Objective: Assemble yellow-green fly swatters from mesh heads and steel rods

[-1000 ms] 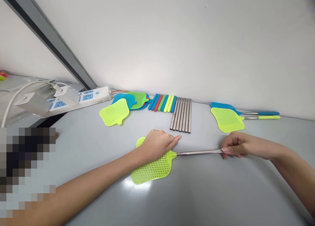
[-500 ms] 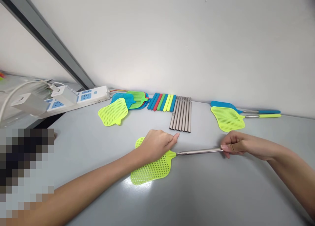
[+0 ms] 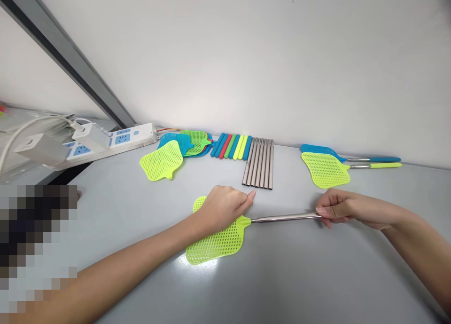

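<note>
A yellow-green fly swatter head (image 3: 220,244) lies on the grey table in front of me, a silver metal rod (image 3: 285,217) joined to its neck. My left hand (image 3: 227,206) is closed over the upper part of this mesh head, with most of its fingers hidden underneath the hand. At the rod's far right end, my right hand (image 3: 334,209) pinches the metal between thumb and fingers. Behind my left hand is a row of loose metal rods (image 3: 259,164). Next to them lie coloured handle grips (image 3: 232,146) in blue, red, green and yellow.
Loose swatter heads, including a yellow-green one (image 3: 162,161) and a blue one (image 3: 176,143), lie at the back left. Two swatters with handles, one yellow-green (image 3: 326,169) and one blue (image 3: 319,149), rest at the right. A white power strip (image 3: 137,135) borders the table's left.
</note>
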`<state>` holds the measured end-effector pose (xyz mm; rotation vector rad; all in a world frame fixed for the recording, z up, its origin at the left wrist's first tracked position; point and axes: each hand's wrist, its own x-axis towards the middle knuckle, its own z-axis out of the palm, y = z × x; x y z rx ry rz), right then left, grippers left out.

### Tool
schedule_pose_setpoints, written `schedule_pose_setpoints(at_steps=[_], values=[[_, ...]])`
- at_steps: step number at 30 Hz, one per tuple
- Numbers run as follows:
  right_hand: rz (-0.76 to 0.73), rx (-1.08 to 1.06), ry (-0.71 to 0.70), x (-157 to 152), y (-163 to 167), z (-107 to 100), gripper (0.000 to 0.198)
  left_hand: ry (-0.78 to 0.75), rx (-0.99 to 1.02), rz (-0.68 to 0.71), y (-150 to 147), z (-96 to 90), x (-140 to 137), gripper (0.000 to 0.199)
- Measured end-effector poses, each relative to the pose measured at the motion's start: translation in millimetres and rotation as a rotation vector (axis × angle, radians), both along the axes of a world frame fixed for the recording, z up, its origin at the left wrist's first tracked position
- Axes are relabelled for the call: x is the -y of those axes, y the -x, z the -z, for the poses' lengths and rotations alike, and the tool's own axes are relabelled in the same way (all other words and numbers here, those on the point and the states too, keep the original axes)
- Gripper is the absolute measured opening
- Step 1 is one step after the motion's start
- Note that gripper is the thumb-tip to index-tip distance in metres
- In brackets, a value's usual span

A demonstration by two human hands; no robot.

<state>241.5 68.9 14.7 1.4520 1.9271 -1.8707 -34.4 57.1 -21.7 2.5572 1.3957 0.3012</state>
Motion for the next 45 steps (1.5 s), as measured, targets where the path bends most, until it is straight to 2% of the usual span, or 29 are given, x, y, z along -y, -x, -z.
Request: schedule_pose_setpoints(at_steps=[9, 29, 37, 45], values=[[-0.006, -0.023, 0.046, -1.8, -1.6, 3.8, 0.035, 0.001, -0.005, -0.007, -0.4, -1.2, 0.7, 0.056], [0.063, 0.038, 0.023, 1.9, -0.1, 3.2, 0.033, -0.02, -0.061, -0.029, -3.3, -3.0, 0.6, 0.055], [0.053, -0.042, 0.096, 1.1, -2.2, 7.1, 0.032, -0.027, -0.022, -0.027, -2.4, -1.4, 0.8, 0.056], [0.06, -0.107, 0.141, -1.0, -2.6, 13.5, 0.032, -0.035, -0.066, -0.02, -1.1, -1.1, 0.2, 0.056]])
